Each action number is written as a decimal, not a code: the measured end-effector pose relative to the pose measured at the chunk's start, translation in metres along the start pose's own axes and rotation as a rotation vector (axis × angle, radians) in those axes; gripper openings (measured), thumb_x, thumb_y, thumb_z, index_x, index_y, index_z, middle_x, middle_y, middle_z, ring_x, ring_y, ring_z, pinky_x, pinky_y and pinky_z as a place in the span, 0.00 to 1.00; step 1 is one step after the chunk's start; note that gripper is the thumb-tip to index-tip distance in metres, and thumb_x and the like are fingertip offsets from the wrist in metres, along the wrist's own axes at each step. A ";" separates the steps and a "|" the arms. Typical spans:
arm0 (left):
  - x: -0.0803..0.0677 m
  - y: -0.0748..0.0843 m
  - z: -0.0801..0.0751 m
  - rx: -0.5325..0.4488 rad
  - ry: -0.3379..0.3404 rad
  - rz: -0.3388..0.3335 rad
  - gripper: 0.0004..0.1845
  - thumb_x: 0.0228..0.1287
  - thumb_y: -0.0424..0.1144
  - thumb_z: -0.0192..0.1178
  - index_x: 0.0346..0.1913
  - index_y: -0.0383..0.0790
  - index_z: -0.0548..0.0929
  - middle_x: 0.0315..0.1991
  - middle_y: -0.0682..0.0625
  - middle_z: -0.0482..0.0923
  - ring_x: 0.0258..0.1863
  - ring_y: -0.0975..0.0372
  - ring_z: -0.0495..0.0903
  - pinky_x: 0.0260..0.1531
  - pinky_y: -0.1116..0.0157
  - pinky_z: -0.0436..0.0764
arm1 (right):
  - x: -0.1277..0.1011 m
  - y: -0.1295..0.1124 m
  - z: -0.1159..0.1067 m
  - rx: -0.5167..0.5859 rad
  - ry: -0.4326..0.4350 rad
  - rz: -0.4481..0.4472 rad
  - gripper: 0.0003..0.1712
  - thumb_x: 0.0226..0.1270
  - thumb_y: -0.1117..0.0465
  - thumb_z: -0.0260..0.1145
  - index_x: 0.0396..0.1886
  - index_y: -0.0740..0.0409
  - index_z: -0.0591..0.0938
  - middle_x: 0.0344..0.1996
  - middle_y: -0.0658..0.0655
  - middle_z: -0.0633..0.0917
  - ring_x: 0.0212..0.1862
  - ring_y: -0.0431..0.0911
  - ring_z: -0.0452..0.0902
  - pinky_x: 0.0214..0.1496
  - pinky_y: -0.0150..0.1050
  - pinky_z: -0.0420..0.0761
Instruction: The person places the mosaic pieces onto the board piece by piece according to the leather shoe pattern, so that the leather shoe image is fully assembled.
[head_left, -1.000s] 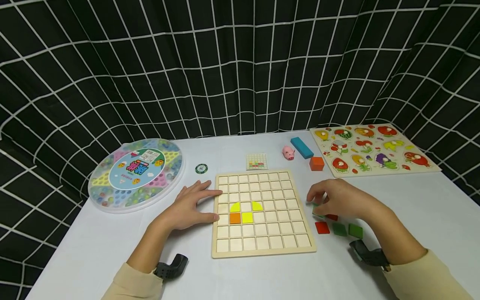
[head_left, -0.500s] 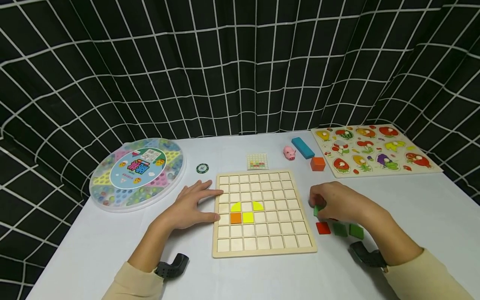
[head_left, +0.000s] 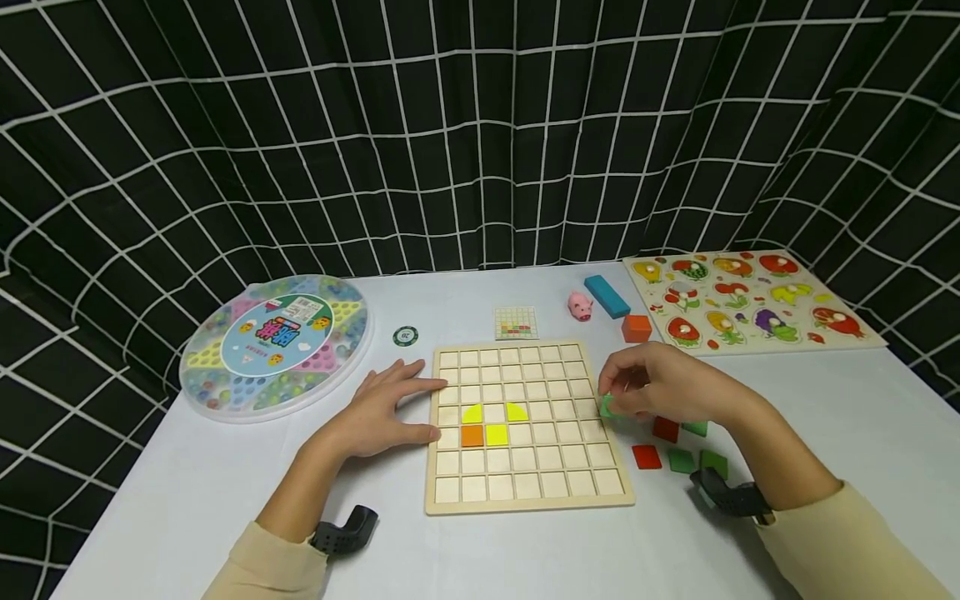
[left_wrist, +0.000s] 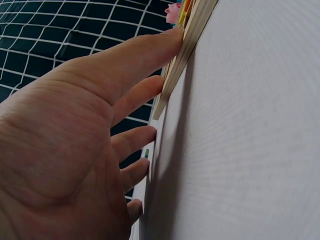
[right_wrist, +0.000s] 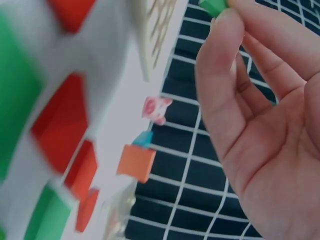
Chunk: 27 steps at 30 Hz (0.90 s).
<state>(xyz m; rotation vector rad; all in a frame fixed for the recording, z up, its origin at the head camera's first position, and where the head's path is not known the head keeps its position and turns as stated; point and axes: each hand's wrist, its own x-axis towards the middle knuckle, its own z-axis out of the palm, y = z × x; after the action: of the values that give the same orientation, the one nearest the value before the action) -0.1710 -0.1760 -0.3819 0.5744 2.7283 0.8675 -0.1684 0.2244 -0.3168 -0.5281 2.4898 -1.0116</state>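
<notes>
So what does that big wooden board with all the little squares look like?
The pale square wooden grid board lies flat on the white table. Most of its square cells are bare. Two yellow curved tiles, an orange square tile and a yellow square tile sit in it. The left hand touches its left edge.

Four tiles (head_left: pixel 495 435) in the board; five loose (head_left: pixel 647 456); one held (head_left: pixel 607 406).
</notes>
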 end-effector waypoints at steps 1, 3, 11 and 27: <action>0.000 0.000 0.000 -0.001 0.001 -0.003 0.36 0.56 0.54 0.74 0.70 0.57 0.79 0.81 0.43 0.60 0.84 0.43 0.46 0.80 0.36 0.38 | 0.002 -0.003 0.000 0.017 -0.005 -0.008 0.07 0.65 0.63 0.73 0.42 0.57 0.86 0.27 0.53 0.80 0.31 0.48 0.77 0.32 0.37 0.81; -0.001 0.001 0.000 -0.004 0.001 -0.011 0.36 0.56 0.54 0.74 0.70 0.57 0.79 0.81 0.43 0.60 0.84 0.43 0.46 0.80 0.36 0.38 | 0.005 -0.011 0.002 0.049 -0.015 -0.026 0.08 0.66 0.64 0.73 0.42 0.59 0.85 0.26 0.54 0.81 0.30 0.49 0.78 0.33 0.39 0.83; -0.001 0.000 0.000 -0.002 0.001 -0.007 0.36 0.57 0.54 0.74 0.70 0.58 0.79 0.81 0.43 0.59 0.84 0.44 0.45 0.80 0.36 0.37 | 0.019 -0.035 0.011 0.082 -0.045 -0.082 0.03 0.68 0.65 0.71 0.40 0.57 0.86 0.29 0.56 0.85 0.30 0.50 0.81 0.38 0.41 0.87; -0.001 0.001 -0.002 -0.003 0.003 -0.019 0.36 0.56 0.55 0.74 0.70 0.59 0.79 0.81 0.44 0.60 0.84 0.44 0.46 0.81 0.39 0.37 | 0.057 -0.070 0.050 0.067 -0.180 -0.185 0.05 0.66 0.68 0.68 0.37 0.54 0.86 0.27 0.53 0.84 0.28 0.47 0.81 0.37 0.45 0.87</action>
<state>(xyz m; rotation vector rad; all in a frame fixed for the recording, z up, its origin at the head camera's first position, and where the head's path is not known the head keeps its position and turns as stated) -0.1701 -0.1766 -0.3798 0.5456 2.7304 0.8681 -0.1788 0.1218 -0.3112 -0.8024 2.2732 -1.0616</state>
